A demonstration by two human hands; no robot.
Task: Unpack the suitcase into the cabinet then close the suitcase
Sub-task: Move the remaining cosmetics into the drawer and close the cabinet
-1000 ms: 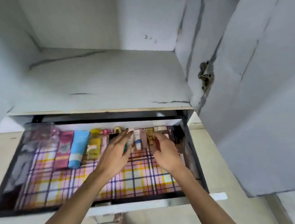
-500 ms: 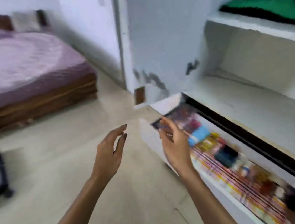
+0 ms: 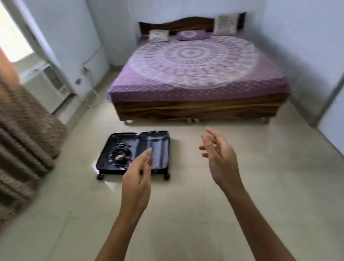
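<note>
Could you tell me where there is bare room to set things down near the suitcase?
The floor is bare right of the suitcase and on its near side; a narrower strip lies between it and the bed. Its right half looks bare, its left half holds dark items. The curtain crowds the left.

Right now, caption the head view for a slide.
Empty left hand and right hand raised toward the open suitcase on the floor.

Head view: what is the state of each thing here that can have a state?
suitcase: open, lying flat on the floor, not yet empty.
dark items: lying in one half of the suitcase.
left hand: open, holding nothing.
right hand: open, holding nothing.
bed: made, covered with a purple sheet.
</note>
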